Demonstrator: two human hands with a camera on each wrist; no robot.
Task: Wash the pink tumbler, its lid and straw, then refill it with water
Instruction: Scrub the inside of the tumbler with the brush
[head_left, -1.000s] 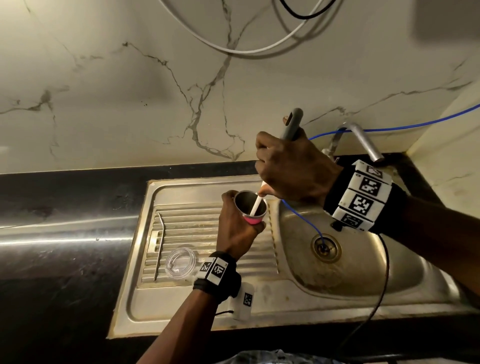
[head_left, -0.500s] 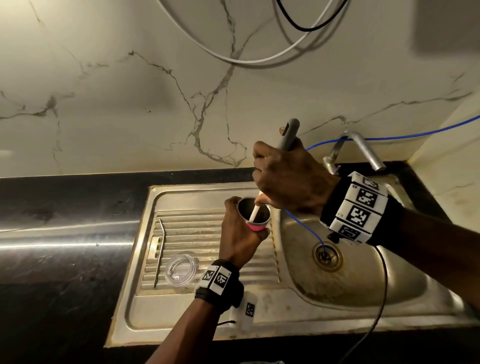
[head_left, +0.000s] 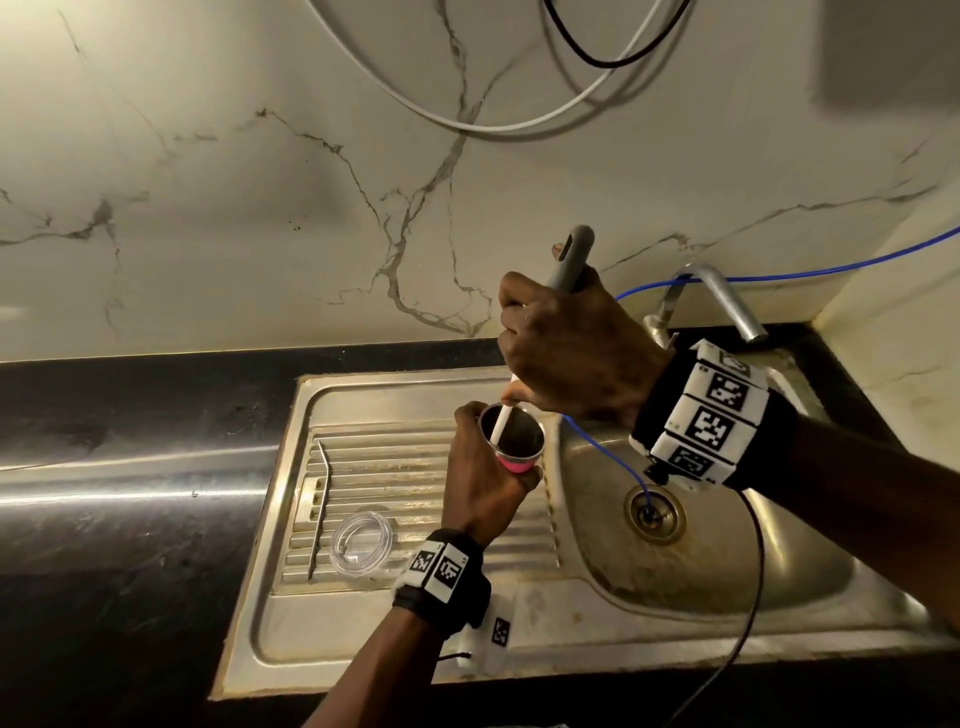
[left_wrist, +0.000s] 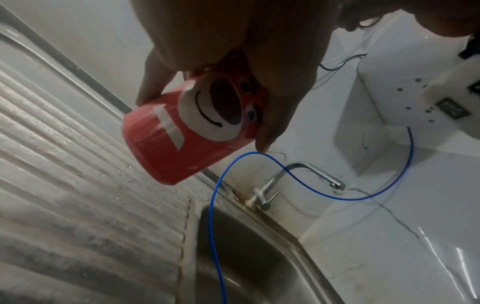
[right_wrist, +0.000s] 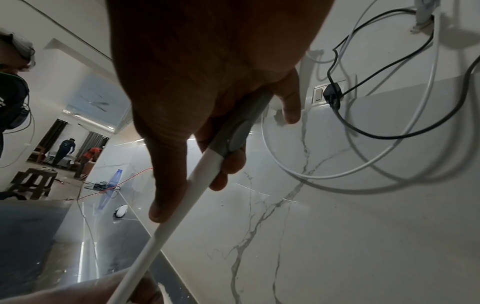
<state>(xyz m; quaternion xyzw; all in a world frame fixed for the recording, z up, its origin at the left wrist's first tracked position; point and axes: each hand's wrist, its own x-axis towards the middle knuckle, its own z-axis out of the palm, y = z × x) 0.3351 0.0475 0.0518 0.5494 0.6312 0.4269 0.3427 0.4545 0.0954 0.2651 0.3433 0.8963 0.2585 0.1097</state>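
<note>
My left hand grips the pink tumbler over the ribbed drainboard, mouth up and tilted toward the basin. In the left wrist view the pink tumbler shows a bear face, with the fingers curled round it. My right hand holds a bottle brush by its grey handle; the white shaft goes down into the tumbler. The brush runs through the right fingers; its head is hidden inside the cup. The clear lid and metal straw lie on the drainboard at left.
The steel sink has its basin and drain at right, under a bent tap. A thin blue tube runs from the wall into the drain. Black countertop lies left; cables hang on the marble wall.
Both hands stay in place with the brush in the tumbler. The brush shaft shifts slightly inside the cup and the view drifts a little.
</note>
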